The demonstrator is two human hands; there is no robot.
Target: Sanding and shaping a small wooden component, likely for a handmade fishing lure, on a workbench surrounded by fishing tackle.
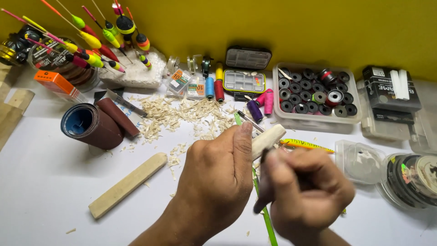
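Fingers point(243, 136) of left hand point(214, 168) closed around pale wooden piece point(268, 139), long axis up-right.

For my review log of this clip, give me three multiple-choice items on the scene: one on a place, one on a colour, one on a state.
1. Where does the flat wooden stick lie?
A. On the white table, left of the hands
B. Inside the clear spool box
C. On top of the sandpaper roll

2. What colour is the wall behind the table?
A. Blue
B. Yellow
C. White

3. What is the left hand doing?
A. Resting flat and empty
B. Gripping a pale carved wood piece
C. Holding a fishing float

Answers: 1 A, the stick lies on the bare table, below the sandpaper roll. 2 B, the wall is yellow. 3 B, its fingers close round the carved wood piece, while the blurred right hand holds a dark strip against it.
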